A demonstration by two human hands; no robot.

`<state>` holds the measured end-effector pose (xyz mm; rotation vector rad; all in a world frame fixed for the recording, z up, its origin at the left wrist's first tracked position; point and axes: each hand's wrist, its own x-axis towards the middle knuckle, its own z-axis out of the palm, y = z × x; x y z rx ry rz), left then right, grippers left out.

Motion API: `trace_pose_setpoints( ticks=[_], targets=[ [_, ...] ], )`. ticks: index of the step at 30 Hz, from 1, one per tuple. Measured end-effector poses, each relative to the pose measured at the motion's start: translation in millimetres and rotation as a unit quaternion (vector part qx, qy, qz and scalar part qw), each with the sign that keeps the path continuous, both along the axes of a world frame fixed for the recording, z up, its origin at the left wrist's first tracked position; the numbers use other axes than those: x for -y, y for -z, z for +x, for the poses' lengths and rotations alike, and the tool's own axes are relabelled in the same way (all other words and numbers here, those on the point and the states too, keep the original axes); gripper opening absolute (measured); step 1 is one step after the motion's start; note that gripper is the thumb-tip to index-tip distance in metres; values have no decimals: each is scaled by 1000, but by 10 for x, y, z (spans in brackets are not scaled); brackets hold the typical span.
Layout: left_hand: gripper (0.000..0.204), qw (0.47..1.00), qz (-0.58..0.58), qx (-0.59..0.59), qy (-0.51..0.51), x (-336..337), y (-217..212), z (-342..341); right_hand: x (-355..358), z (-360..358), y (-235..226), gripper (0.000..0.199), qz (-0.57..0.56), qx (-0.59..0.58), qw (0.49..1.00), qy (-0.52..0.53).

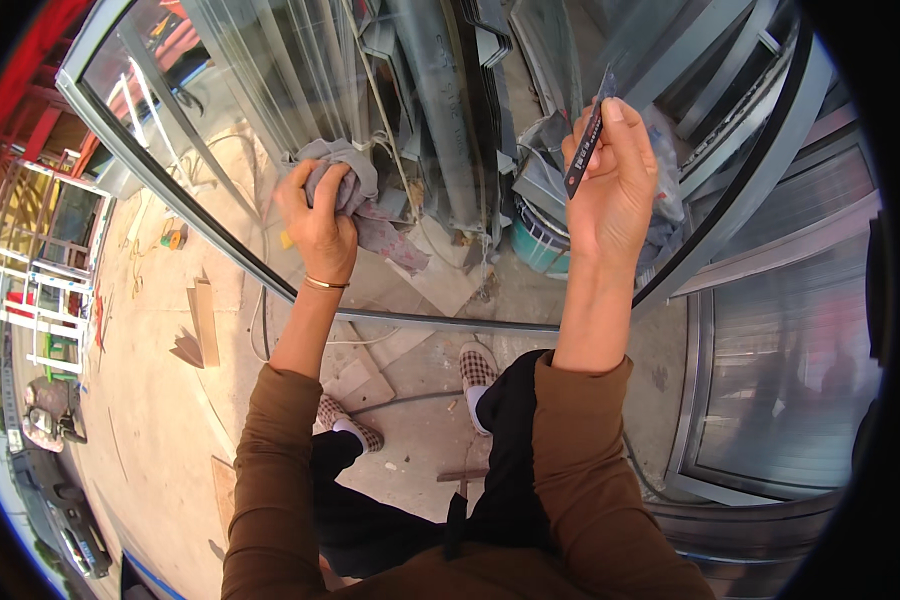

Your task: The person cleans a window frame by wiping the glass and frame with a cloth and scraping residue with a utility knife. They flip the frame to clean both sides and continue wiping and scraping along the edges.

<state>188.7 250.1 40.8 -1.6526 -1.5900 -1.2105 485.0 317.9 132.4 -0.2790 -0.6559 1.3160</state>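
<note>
In front of me stands a large glass pane in a grey frame [440, 321], its lower edge crossing above my shoes. My left hand [317, 225] presses a bunched grey cloth [348, 168] against the glass, fingers curled over it. A thin bracelet [326, 284] circles that wrist. Raised on the right, my right hand [618, 180] pinches a slim dark utility knife [584, 158] between thumb and fingers. A pale, narrow blade points upward from its top, close to the glass. Its lower end hangs free beside my palm.
Behind the glass lean long metal profiles [440, 110], with a teal bucket [538, 245] of scraps below. Another framed panel [790, 380] stands at the right. Cardboard pieces [202, 325] and a dark cable [400, 400] lie on the floor. White metal racks [45, 260] and a car [60, 510] are at left.
</note>
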Motion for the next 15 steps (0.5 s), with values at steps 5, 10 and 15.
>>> trace_pose_setpoints(
  ticks=[5, 10, 15],
  targets=[
    [49, 997, 66, -39, 5, -228, 57, 332, -9, -74, 14, 9, 5, -10, 1000, -16],
    [38, 894, -325, -242, 191, 636, 1065, 136, -10, -29, -4, 10, -6, -20, 1000, -9],
    [51, 896, -391, 207, 31, 870, 735, -338, 2, 7, -34, 10, 1, -24, 1000, -17]
  ],
)
